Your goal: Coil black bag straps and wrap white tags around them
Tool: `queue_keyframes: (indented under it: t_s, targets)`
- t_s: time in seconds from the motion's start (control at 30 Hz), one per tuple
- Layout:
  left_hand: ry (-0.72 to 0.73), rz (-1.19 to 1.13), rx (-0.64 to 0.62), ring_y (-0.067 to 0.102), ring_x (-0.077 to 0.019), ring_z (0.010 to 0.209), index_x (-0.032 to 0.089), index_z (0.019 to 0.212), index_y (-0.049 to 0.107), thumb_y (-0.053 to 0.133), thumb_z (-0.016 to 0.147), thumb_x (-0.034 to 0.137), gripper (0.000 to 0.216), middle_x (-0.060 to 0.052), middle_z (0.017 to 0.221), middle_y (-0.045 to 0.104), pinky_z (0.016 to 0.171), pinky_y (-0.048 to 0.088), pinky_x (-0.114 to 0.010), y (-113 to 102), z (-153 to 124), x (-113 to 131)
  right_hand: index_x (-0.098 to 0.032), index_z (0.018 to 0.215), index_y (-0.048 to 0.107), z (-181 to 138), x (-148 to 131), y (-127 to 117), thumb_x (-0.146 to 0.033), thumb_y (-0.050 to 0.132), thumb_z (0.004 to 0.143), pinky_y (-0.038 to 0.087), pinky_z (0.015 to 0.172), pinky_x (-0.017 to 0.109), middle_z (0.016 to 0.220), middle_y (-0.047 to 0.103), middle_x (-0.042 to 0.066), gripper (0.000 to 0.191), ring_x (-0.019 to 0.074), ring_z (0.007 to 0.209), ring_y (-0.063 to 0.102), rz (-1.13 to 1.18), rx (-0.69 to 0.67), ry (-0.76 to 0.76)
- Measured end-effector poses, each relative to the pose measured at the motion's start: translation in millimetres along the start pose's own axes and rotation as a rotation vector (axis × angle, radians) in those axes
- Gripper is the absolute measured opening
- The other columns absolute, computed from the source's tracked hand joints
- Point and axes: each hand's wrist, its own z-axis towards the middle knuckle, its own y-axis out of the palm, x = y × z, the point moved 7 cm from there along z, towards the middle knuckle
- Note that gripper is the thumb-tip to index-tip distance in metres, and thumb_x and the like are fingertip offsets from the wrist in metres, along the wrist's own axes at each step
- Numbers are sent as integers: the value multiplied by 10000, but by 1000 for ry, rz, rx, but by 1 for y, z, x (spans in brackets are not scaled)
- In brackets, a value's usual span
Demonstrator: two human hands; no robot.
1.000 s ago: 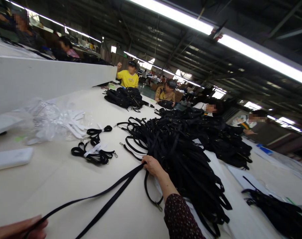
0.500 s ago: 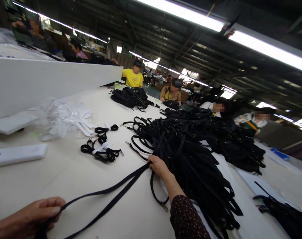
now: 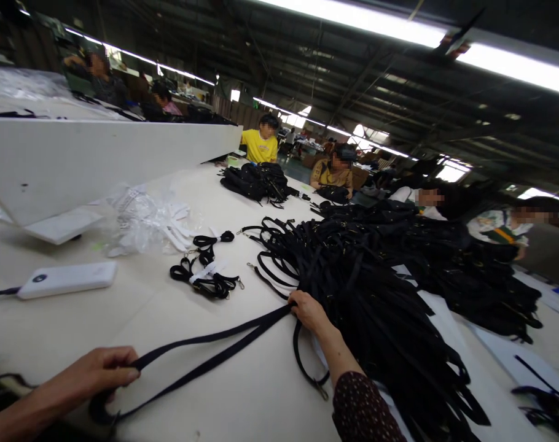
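Left hand (image 3: 109, 371): the thumb and the fingers are closed, and they pinch a black strap; it is toward the near edge of the table (image 3: 145, 319).
Right hand (image 3: 309, 312): the fingers are closed on the same strap, at the left border of the big pile; the forearm comes from the near edge, in a dark dotted sleeve (image 3: 365, 405).
Black strap (image 3: 279, 314): it goes between the two hands in two runs, which meet at the right hand and spread apart toward the left one. Below the left hand it is dark and blurred, so its end cannot be told.
Big pile (image 3: 367, 294): black straps and black cloth pieces lie in a thick heap, from the near edge far back across the table.
Strap bundles (image 3: 219, 285): folded black straps with white bands and metal clips, left of the pile.
Left part of the table: clear plastic (image 3: 141, 221) with white pieces in it, and a white device (image 3: 72, 280) with a dark cable, near the white partition (image 3: 109, 153).
Far edge: a person in a yellow shirt (image 3: 261, 147), behind a smaller black heap (image 3: 252, 182).
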Motion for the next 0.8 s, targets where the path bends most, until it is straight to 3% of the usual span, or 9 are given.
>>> queue_keyframes:
  t_s: [0.1, 0.17, 0.27, 0.33, 0.53, 0.67, 0.8]
  targets:
    - [101, 503, 229, 670, -264, 789, 280, 847, 699, 555, 780, 539, 304, -22, 847, 729, 714, 465, -333, -37, 0, 20, -227, 935, 651, 2, -3, -2, -98, 559, 756, 401, 845, 258, 1026, 664, 23, 239, 184, 1009, 581, -8, -13, 11]
    - [81, 734, 379, 689, -296, 810, 283, 878, 675, 460, 844, 493, 303, -48, 897, 738, 698, 453, -368, -54, -3, 28, -229, 922, 650, 3, -5, -3, -107, 561, 754, 399, 827, 259, 1020, 662, 23, 226, 185, 998, 582, -11, -21, 11]
    - [26, 875, 426, 703, -308, 792, 279, 867, 641, 384, 895, 442, 306, -54, 873, 741, 647, 439, -370, -63, -6, 28, -229, 897, 642, 4, -6, -3, -106, 553, 749, 395, 810, 261, 1008, 656, 26, 212, 185, 979, 582, -10, -26, 12]
    - [76, 840, 401, 702, -260, 814, 293, 901, 652, 410, 898, 404, 266, -26, 919, 740, 678, 462, -343, -64, -6, 26, -230, 893, 637, 6, -6, -3, -107, 544, 750, 393, 816, 262, 1000, 650, 25, 209, 182, 973, 580, -6, -27, 12]
    - [469, 784, 264, 632, -200, 1137, 338, 1152, 668, 457, 943, 355, 297, -1, 1237, 693, 974, 474, -295, -56, -16, 21, -228, 897, 630, 8, -2, -1, -122, 544, 759, 384, 833, 264, 987, 642, 21, 195, 182, 979, 572, -6, -32, 11]
    - [485, 799, 307, 575, -246, 1253, 360, 1364, 527, 533, 913, 518, 478, -5, 1384, 621, 1059, 443, -352, -38, -25, 21, -221, 900, 626, 8, -3, 0, -112, 548, 755, 380, 803, 265, 996, 642, 28, 198, 187, 980, 569, -7, -26, 26]
    - [519, 895, 372, 472, -308, 1358, 322, 1509, 305, 607, 829, 600, 794, -58, 1511, 491, 1126, 365, -471, 4, -23, 30, -210, 892, 630, 6, -7, -1, -93, 540, 752, 385, 786, 266, 1017, 648, 34, 204, 189, 972, 569, -7, -14, 38]
